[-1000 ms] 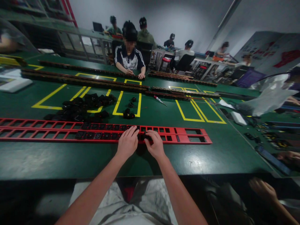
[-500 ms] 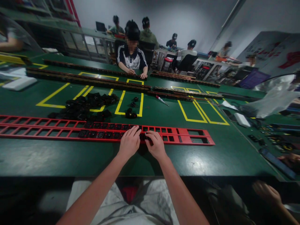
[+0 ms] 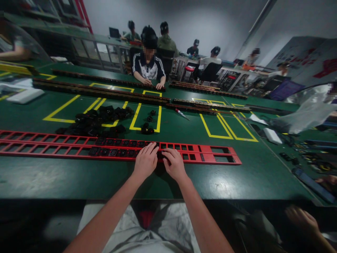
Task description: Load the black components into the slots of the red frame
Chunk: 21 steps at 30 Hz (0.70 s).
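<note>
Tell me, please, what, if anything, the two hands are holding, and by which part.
It cannot be told: the left hand and the right hand bend over the long, red, slotted frame, hiding any hold beneath them.

My left hand (image 3: 145, 160) rests on the red slotted frame (image 3: 209, 149) | my right hand (image 3: 174, 162), curled, sits just beside it | black modules (image 3: 114, 152) fill slots in both rows leftward | loose black parts (image 3: 92, 119) heap beyond on the green table (image 3: 223, 181) | a co-worker (image 3: 152, 68) sits across
</note>
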Tool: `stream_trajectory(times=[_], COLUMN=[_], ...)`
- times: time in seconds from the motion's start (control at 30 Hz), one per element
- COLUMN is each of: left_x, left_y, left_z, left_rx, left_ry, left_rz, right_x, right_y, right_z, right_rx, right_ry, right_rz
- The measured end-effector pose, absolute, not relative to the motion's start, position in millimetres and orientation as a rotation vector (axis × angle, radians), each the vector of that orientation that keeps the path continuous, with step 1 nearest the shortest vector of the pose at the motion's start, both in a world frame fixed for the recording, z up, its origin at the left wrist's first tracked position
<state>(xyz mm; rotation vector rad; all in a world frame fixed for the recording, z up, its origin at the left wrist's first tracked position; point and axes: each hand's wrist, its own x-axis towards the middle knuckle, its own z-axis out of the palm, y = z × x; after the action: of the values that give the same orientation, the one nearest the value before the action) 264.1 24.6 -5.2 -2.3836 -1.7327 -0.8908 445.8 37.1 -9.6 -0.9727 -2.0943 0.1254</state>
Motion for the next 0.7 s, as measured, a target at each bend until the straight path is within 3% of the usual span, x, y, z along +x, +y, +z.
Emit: stream_trajectory(times=[0.7], left_x=[263.1], left_y=[23.9], left_z=[-3.7], left_rx=[-2.41], left_ry=[-1.766], left_rz=[-0.863], right_x=[445.5], right_y=[37.2], right_z=[-5.4], right_rx=[-1.057], right_ry=[-2.148], right_rz=[0.189])
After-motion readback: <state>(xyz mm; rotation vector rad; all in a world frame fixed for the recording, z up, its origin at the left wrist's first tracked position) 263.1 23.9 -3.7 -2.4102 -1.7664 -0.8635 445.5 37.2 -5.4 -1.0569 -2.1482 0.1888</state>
